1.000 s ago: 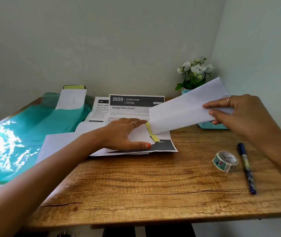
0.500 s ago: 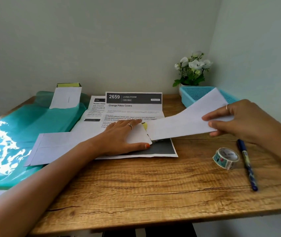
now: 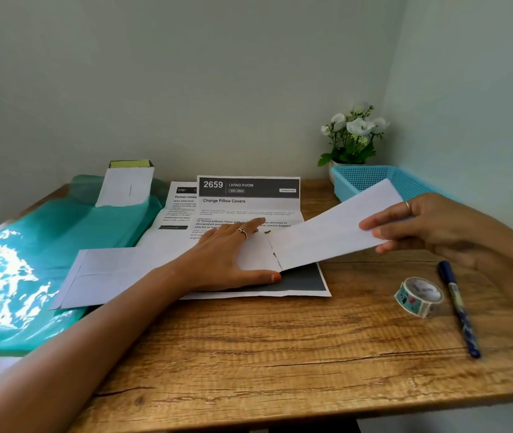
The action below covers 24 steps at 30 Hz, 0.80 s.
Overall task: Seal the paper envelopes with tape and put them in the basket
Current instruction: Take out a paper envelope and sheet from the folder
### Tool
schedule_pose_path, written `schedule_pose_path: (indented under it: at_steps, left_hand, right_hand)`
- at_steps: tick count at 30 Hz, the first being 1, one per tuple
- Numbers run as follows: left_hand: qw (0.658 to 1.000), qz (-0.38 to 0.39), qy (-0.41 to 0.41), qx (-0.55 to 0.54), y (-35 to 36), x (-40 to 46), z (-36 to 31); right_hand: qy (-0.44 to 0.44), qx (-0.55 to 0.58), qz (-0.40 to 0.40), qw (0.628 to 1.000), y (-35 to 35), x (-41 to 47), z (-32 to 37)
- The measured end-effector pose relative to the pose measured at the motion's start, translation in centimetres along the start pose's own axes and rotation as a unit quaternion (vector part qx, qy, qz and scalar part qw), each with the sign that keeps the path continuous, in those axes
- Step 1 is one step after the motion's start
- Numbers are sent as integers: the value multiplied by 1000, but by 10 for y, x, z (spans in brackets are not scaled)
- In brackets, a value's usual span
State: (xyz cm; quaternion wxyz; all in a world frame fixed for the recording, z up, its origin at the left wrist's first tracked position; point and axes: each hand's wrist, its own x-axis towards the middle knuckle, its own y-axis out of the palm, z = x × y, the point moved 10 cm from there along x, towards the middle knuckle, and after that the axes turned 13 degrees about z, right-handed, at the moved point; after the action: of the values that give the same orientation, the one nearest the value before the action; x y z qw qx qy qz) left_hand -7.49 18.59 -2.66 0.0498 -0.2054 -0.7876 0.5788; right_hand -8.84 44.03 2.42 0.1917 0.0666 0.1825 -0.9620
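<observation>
My right hand (image 3: pixel 430 226) pinches the right end of a long white paper envelope (image 3: pixel 327 235); its left end touches the papers while the held end is raised. My left hand (image 3: pixel 233 257) lies flat, fingers straight, on a white flap at that left end. Another white envelope (image 3: pixel 108 273) lies flat to the left, under my forearm. A third envelope (image 3: pixel 125 185) leans upright at the back left. The blue plastic basket (image 3: pixel 361 178) stands at the back right corner, partly hidden by the held envelope. A roll of patterned tape (image 3: pixel 419 295) lies on the wooden table.
Printed sheets (image 3: pixel 249 198) lie in the middle of the wooden table (image 3: pixel 280 354). A teal plastic sheet (image 3: pixel 30 264) covers the left side. A blue pen (image 3: pixel 458 307) lies right of the tape. A pot of white flowers (image 3: pixel 353 135) stands behind the basket, in the wall corner.
The held envelope has come down and flattened, its left end lowered onto the papers under my left hand; the yellow strip is now covered. My left hand has stayed put.
</observation>
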Motion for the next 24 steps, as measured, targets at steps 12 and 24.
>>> schedule_pose_path:
  at_steps: [12, 24]
  left_hand:
    - [996, -57, 45, -47, -16, -7, -12]
    - [997, -45, -17, 64, -44, -16, 2]
  right_hand:
    - [-14, -15, 83, 996, 47, 29, 22]
    - [-96, 84, 83, 988, 55, 34, 44]
